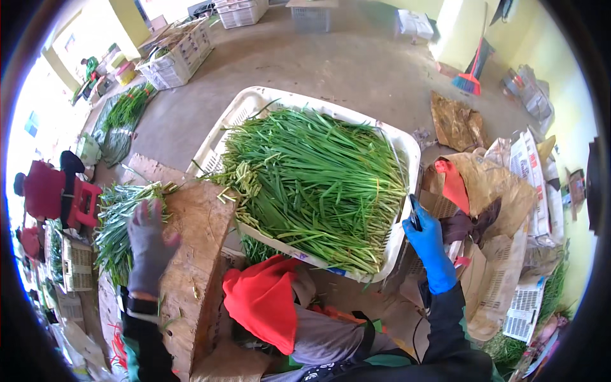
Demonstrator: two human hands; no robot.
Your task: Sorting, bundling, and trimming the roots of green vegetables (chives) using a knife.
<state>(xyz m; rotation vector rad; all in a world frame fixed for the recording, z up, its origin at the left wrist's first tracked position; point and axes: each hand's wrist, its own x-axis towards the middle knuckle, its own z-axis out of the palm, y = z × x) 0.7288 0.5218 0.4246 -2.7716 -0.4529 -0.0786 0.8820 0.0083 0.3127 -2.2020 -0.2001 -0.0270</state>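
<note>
My left hand (149, 248), in a grey glove with bare fingertips, is slightly blurred over the left side of a wooden board (191, 243). Its fingers are apart, at the edge of a pile of long green leafy stalks (114, 229). My right hand (427, 243), in a blue glove, grips the dark handle of a knife (414, 212). The long thin blade points away from me along the right rim of a white plastic crate (405, 148). Garlic chives or similar green stalks (310, 172) fill the crate, with cut ends on both sides.
A red cloth (262, 301) covers my knee below the crate. On the right lie brown sheeting (496, 186), a red cloth piece (451, 184) and a white basket (522, 305). A red stool (86, 205) stands left. Farther off are a packed crate (179, 55) and a broom (470, 79).
</note>
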